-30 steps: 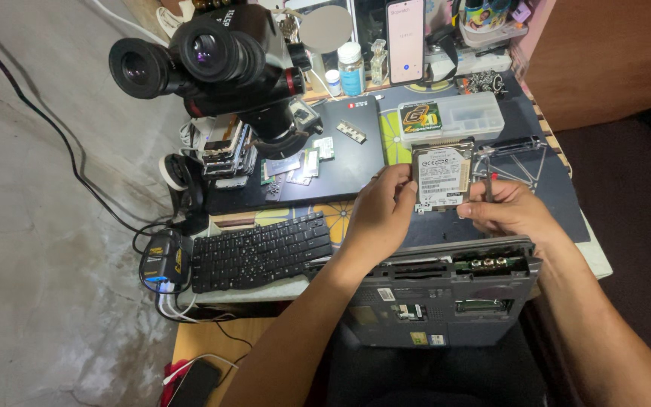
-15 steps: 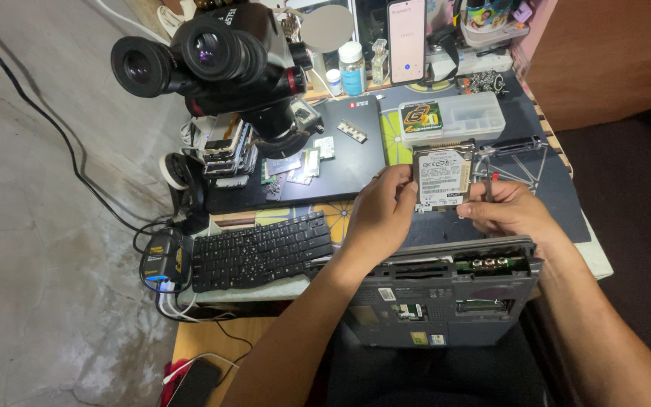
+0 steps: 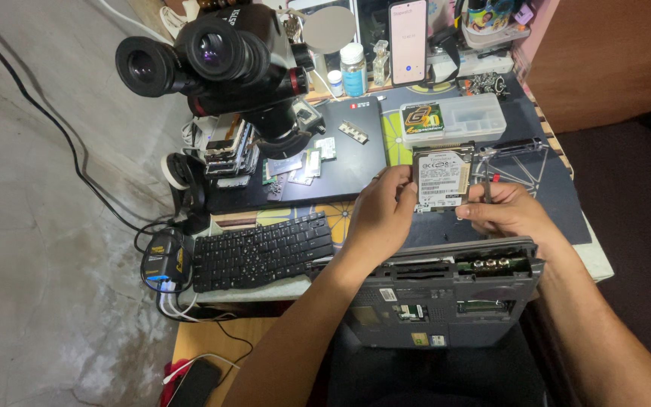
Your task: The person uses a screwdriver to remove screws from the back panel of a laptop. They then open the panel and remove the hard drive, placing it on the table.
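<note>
Head view: the left hand [image 3: 380, 215] grips the left edge of a small hard drive [image 3: 442, 179], and the right hand [image 3: 508, 213] pinches its lower right corner. Both hold it up above an opened grey laptop [image 3: 438, 290]. A black keyboard [image 3: 261, 251] lies to the left on the surface [image 3: 566, 203].

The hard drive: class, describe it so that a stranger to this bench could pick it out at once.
Start at the big black microscope, then move right and down to the two hands above the grey laptop. The hard drive is the flat metal slab between the left hand and right hand, the only part with a white label.
</note>
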